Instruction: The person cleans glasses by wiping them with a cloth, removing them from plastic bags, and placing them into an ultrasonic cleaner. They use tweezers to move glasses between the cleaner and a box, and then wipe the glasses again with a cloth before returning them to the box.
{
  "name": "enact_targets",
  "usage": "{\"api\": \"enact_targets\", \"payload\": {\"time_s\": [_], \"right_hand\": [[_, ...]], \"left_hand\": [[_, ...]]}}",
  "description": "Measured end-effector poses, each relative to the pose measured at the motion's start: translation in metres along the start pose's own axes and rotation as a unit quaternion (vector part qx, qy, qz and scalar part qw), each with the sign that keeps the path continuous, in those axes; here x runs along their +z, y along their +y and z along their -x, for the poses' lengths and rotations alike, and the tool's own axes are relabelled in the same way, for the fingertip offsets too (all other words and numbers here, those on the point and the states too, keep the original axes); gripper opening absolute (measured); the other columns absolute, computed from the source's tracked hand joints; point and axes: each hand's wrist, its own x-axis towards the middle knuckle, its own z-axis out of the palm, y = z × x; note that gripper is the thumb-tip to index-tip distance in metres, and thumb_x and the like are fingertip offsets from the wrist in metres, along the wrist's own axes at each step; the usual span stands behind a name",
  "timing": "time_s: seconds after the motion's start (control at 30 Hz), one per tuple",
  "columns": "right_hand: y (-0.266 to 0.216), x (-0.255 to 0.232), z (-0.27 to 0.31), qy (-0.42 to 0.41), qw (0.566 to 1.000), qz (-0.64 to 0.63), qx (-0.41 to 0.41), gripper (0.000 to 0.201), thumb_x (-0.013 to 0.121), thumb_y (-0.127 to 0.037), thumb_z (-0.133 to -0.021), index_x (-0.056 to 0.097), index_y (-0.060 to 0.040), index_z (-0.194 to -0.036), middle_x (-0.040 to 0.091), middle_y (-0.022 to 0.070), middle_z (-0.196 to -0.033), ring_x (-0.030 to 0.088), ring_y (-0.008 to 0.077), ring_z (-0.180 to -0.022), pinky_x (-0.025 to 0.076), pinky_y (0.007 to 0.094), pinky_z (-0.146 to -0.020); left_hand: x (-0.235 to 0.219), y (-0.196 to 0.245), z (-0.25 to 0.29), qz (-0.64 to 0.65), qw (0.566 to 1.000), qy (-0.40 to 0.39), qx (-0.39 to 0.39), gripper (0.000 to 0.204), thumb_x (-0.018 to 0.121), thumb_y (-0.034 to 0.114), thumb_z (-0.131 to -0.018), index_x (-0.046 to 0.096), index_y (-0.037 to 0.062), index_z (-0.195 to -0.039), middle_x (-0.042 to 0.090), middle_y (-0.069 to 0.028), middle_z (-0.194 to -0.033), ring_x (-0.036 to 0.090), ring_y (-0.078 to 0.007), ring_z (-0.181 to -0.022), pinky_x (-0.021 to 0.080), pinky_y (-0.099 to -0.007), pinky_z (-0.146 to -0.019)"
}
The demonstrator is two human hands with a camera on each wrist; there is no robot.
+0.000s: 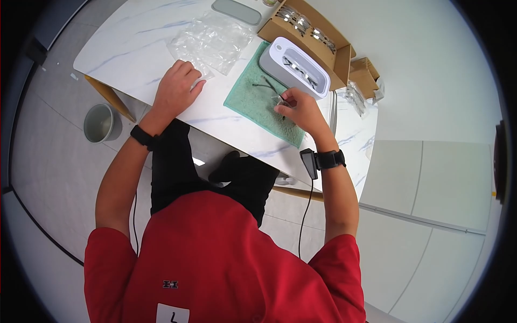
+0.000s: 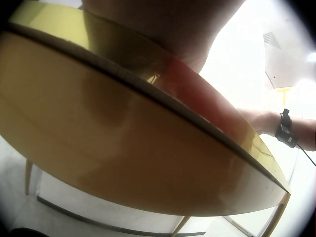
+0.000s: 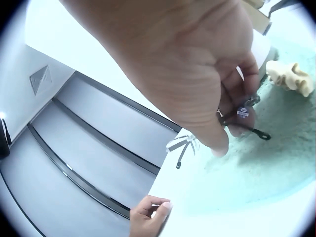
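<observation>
My right hand (image 1: pixel 303 110) pinches a pair of eyeglasses (image 1: pixel 267 84) between thumb and fingers over the green towel (image 1: pixel 245 99). The dark temples stick out towards the upper left. In the right wrist view a lens with a small printed sticker (image 3: pixel 242 112) shows by the fingertips, and the rest of the frame is partly hidden by the hand. My left hand (image 1: pixel 176 89) rests at the table's front edge with loosely curled fingers, beside clear plastic bags (image 1: pixel 212 43). The left wrist view shows mainly the table's underside (image 2: pixel 143 153).
A pale ultrasonic cleaner (image 1: pixel 269 63) holding eyeglasses stands on the towel's far side. Behind it an open cardboard box (image 1: pixel 340 67) holds several eyeglasses. A grey case (image 1: pixel 237 11) lies at the back. A crumpled cream-coloured piece (image 3: pixel 290 78) lies on the towel. A bin (image 1: pixel 102 124) stands left on the floor.
</observation>
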Motion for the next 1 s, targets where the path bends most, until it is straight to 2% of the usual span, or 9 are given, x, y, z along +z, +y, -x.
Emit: {"api": "enact_targets", "payload": {"time_s": [0.07,0.13,0.23,0.33,0.53,1.0], "right_hand": [[0.0,-0.002,0.0,-0.02,0.994,-0.107,0.026,0.031,0.081,-0.019,-0.084,0.066,0.0008,-0.104,0.07,0.0077,-0.088,0.067,0.0165,-0.082,0.052,0.0296,-0.072],[-0.005,-0.006,0.004,-0.055,0.97,-0.231,0.058,0.026,0.08,-0.018,-0.088,0.067,-0.0011,-0.104,0.069,0.0029,-0.089,0.063,0.009,-0.083,0.05,0.0253,-0.07],[-0.021,-0.01,0.01,-0.06,0.965,-0.237,0.095,0.023,0.077,-0.017,-0.091,0.069,-0.0021,-0.105,0.069,0.0029,-0.088,0.063,0.0088,-0.08,0.049,0.0238,-0.071],[-0.002,0.001,0.007,-0.079,0.954,-0.286,0.053,0.024,0.076,-0.017,-0.092,0.069,0.0005,-0.106,0.07,0.004,-0.09,0.063,0.0097,-0.079,0.049,0.0239,-0.074],[-0.001,0.01,0.009,-0.098,0.945,-0.306,0.068,0.024,0.075,-0.017,-0.093,0.069,0.0023,-0.105,0.072,0.006,-0.091,0.063,0.0113,-0.079,0.05,0.0252,-0.078],[0.001,0.026,0.008,-0.093,0.927,-0.353,0.089,0.026,0.076,-0.021,-0.092,0.069,0.0022,-0.101,0.072,0.0084,-0.089,0.062,0.0123,-0.076,0.049,0.0255,-0.074]], "left_hand": [[0.0,0.0,0.0,0.001,1.0,0.0,0.001,0.013,0.074,0.008,-0.082,0.066,0.0011,-0.09,0.061,-0.0108,-0.091,0.058,-0.03,-0.091,0.05,-0.0389,-0.078],[-0.001,0.001,0.0,-0.002,1.0,-0.002,-0.001,0.013,0.074,0.007,-0.082,0.066,0.0011,-0.09,0.06,-0.0107,-0.09,0.058,-0.03,-0.09,0.05,-0.0391,-0.077],[-0.001,0.001,0.0,-0.005,1.0,-0.002,0.001,0.013,0.074,0.007,-0.082,0.066,0.001,-0.09,0.06,-0.0107,-0.09,0.058,-0.03,-0.09,0.05,-0.0392,-0.077],[0.0,0.0,0.0,-0.001,1.0,-0.001,0.002,0.012,0.073,0.007,-0.082,0.066,0.001,-0.09,0.06,-0.0107,-0.09,0.058,-0.0299,-0.09,0.05,-0.0392,-0.077],[-0.001,0.001,0.0,-0.002,1.0,0.001,0.003,0.012,0.073,0.007,-0.082,0.066,0.001,-0.09,0.06,-0.0106,-0.09,0.058,-0.0297,-0.09,0.049,-0.0388,-0.077],[0.0,0.001,0.0,-0.006,1.0,-0.007,0.001,0.013,0.074,0.009,-0.083,0.066,0.0013,-0.089,0.06,-0.0104,-0.091,0.057,-0.0292,-0.091,0.049,-0.0383,-0.079]]}}
